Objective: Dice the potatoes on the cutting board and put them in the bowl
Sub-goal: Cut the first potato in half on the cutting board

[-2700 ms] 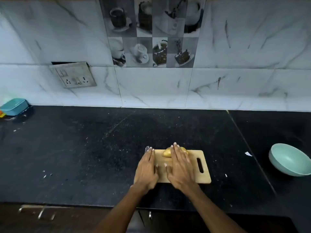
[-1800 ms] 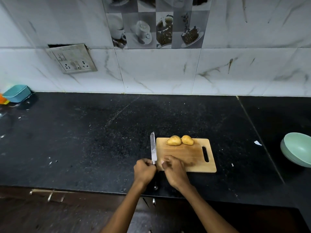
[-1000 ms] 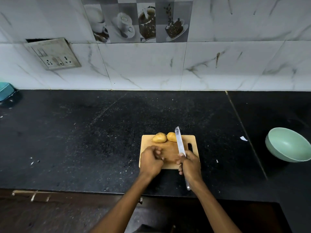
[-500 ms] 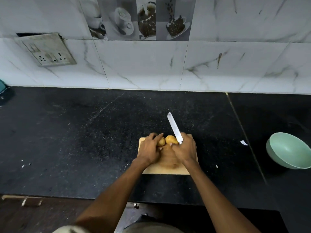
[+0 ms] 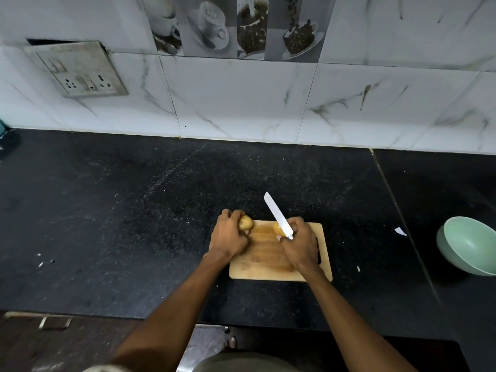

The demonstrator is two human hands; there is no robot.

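Two potatoes on show here: one potato point(image 5: 246, 223) at the far-left corner of the board, a second potato point(image 5: 278, 229) partly behind the blade. One wooden cutting board point(image 5: 268, 260). One knife point(image 5: 277, 218), single pale blade. One green bowl point(image 5: 469, 247) out on the right. Two hands in play, the left hand point(image 5: 228, 234) and the right hand point(image 5: 299, 244). On the wall, one switch-and-socket plate point(image 5: 77, 69). One white scrap point(image 5: 400, 231) on the dark desk point(image 5: 134, 210) near the bowl, plus several tiny pale flecks, too small to count surely.
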